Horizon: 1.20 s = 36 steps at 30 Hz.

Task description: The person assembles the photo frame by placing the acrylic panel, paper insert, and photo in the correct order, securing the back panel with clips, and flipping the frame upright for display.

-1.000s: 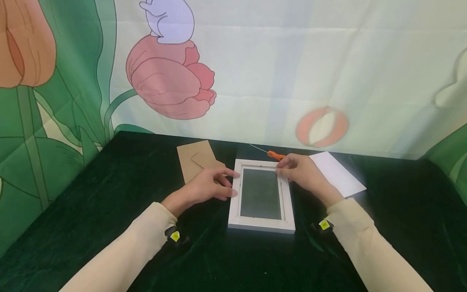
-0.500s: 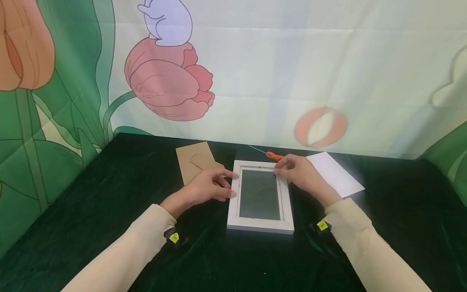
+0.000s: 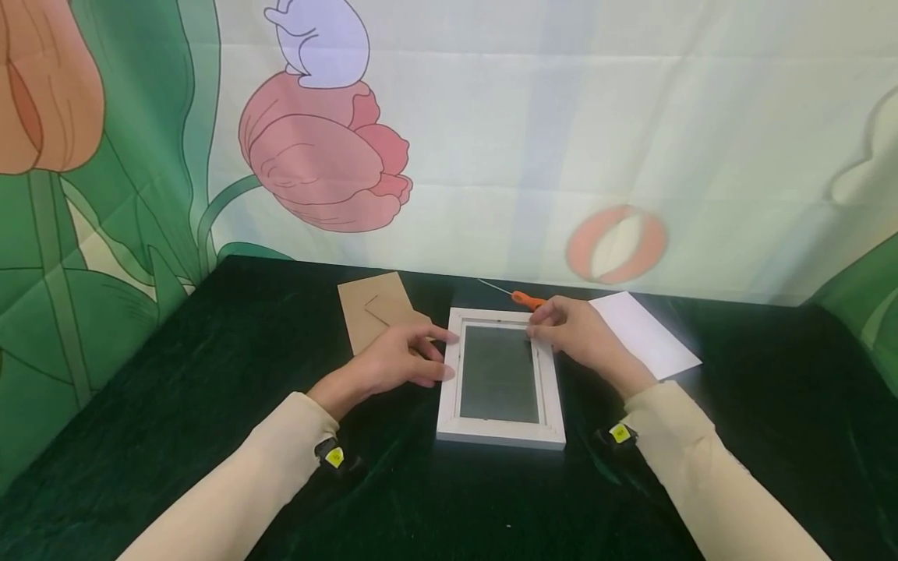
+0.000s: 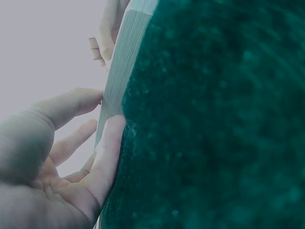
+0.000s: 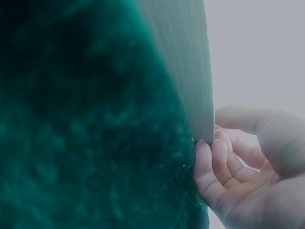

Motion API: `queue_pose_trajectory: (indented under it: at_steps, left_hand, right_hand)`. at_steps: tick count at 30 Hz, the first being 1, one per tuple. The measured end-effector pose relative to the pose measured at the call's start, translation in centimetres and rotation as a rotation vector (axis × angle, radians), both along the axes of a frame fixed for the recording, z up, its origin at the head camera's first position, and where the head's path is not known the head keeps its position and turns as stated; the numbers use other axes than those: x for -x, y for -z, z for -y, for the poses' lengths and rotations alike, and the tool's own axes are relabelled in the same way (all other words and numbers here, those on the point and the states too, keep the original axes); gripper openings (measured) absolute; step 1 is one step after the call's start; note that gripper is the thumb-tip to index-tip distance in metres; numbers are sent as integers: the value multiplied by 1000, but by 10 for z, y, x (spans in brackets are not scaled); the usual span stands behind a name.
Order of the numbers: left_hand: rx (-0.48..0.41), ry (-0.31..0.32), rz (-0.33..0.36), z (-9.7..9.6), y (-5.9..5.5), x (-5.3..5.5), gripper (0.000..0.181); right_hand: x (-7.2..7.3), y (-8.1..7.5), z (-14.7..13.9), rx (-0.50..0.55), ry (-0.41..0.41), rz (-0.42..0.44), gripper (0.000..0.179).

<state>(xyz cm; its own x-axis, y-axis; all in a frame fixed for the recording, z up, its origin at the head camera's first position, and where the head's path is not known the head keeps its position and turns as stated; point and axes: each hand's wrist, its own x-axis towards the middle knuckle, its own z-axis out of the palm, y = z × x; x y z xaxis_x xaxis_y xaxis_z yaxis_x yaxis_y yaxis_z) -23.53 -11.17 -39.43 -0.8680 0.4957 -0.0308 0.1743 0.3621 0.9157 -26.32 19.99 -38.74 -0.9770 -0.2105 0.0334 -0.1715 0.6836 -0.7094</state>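
A white picture frame (image 3: 500, 433) lies on the dark green cloth, with a dark pane (image 3: 498, 374) or opening inside it. My left hand (image 3: 394, 358) is at its left edge, and the thumb and fingers touch that side. In the left wrist view the fingers (image 4: 107, 152) lie against the frame's side (image 4: 119, 67). My right hand (image 3: 577, 331) holds the upper right corner, its thumb on the inner lip and the other fingers curled by the outer edge. A small dark mark shows beside that thumb. The right wrist view has the curled fingers (image 5: 209, 164) under the edge.
Behind my left hand lies a brown backing board (image 3: 365, 300) with a flap-like piece. An orange-handled screwdriver (image 3: 526, 299) lies beyond the frame. A white sheet (image 3: 648, 335) is right of my right hand. A printed curtain (image 3: 463, 140) hangs along the table's back edge.
The whole view has shifted slightly. Both hands keep their places on the frame, and a small dark mark now shows by the right thumb.
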Motion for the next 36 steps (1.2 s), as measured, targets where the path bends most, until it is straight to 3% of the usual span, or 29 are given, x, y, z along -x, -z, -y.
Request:
queue_pose_trajectory:
  at_steps: [20, 36]
  left_hand:
    - [-11, 4, 4, 1, 3, 0, 53]
    - [-13, 4, 3, 1, 2, -1, 53]
  right_hand:
    - [-1, 2, -1, -11, 2, -9, 21]
    - [0, 0, -14, 70, -6, 20, 27]
